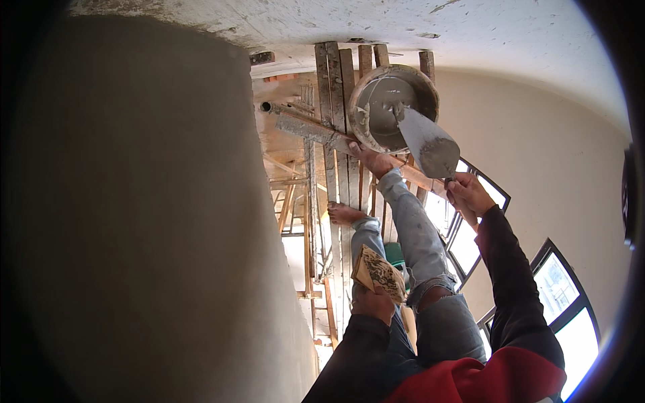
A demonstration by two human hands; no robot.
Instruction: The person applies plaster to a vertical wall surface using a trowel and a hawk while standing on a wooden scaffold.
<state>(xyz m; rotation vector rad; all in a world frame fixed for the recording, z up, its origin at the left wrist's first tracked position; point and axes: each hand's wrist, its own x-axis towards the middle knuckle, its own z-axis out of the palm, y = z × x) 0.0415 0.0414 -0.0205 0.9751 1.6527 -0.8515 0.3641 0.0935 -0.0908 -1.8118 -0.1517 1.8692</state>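
Observation:
My right hand is closed round the handle of a trowel. The trowel's broad pointed blade reaches over the rim of a round tub, its tip at the wet grey mortar inside. Some mortar clings to the blade near the handle. Lower down, in front of my legs, my left hand grips a wooden float with a mottled, mortar-stained face. The fingers behind the float are partly hidden.
My bare feet stand on narrow scaffold planks, with gaps between them. A long metal-and-wood bar crosses the planks beside the tub. A grey plastered wall rises close on the left; windows are on the right. A green container shows below.

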